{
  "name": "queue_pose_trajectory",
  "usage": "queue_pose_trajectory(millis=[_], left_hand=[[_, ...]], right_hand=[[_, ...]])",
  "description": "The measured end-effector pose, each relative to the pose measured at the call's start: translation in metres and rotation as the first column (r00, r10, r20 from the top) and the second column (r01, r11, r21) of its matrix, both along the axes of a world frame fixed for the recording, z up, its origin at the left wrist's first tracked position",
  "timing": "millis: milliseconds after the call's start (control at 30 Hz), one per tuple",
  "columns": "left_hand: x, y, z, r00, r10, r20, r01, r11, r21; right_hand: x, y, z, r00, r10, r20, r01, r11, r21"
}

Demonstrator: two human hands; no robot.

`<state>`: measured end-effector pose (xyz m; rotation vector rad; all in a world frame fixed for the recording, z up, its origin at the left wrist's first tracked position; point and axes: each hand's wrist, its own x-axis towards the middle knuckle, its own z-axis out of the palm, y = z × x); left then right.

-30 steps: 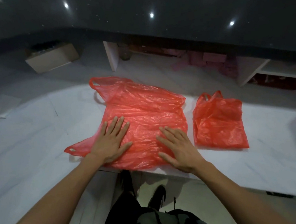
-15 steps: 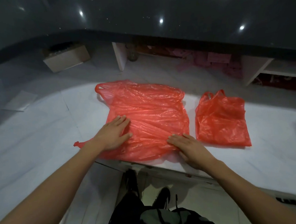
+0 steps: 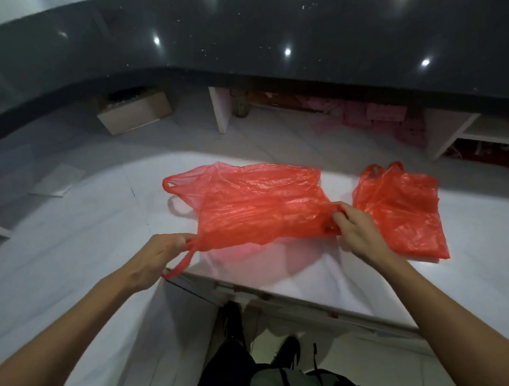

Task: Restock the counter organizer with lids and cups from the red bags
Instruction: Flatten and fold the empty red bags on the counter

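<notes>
Large red bag (image 3: 257, 205) lay flat at centre of frame on the white worktop (image 3: 74, 241), near edge lifted clear of the surface. Left hand (image 3: 157, 258) pinched the lower left corner, fingers curled round the plastic at the handle loop, loop trailing down toward the worktop edge. Right hand (image 3: 356, 232) pinched the lower right corner, fingers closed on a fold of film. Small red bag (image 3: 404, 209) lay flat just beside, right of centre, untouched. No lids, cups or organizer visible.

Step judged: folding or lifting the emptied large bag. Recommended: both corners raised level and together, film kept taut to avoid tearing or slipping; small bag kept clear of the moving edge.
</notes>
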<state>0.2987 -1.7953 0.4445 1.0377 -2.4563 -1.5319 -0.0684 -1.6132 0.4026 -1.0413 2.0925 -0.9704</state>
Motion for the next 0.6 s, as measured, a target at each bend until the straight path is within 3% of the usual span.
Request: queue_pose_trajectory(millis=[167, 300, 433, 500, 567, 600], left_hand=[[0.007, 0.02, -0.008, 0.985, 0.083, -0.153, -0.053, 0.98, 0.189], [0.002, 0.03, -0.017, 0.972, 0.136, -0.194, -0.088, 0.968, 0.234], [-0.003, 0.031, -0.018, 0.999, -0.022, -0.04, 0.017, 0.994, -0.105], [-0.011, 0.031, -0.029, 0.994, -0.109, 0.021, 0.11, 0.939, -0.327], [-0.023, 0.03, -0.049, 0.998, -0.056, -0.038, 0.031, 0.88, -0.473], [-0.03, 0.027, -0.055, 0.997, 0.012, -0.082, -0.05, 0.879, -0.475]], right_hand=[[-0.013, -0.015, 0.001, 0.981, -0.186, 0.052, 0.185, 0.983, 0.024], [-0.013, -0.028, 0.008, 0.936, -0.279, 0.214, 0.273, 0.96, 0.057], [-0.017, -0.042, 0.01, 0.917, -0.319, 0.241, 0.307, 0.948, 0.087], [-0.019, -0.049, 0.009, 0.919, -0.318, 0.233, 0.297, 0.947, 0.119], [-0.021, -0.056, 0.008, 0.935, -0.301, 0.185, 0.275, 0.949, 0.154], [-0.021, -0.058, 0.009, 0.942, -0.296, 0.158, 0.269, 0.948, 0.172]])
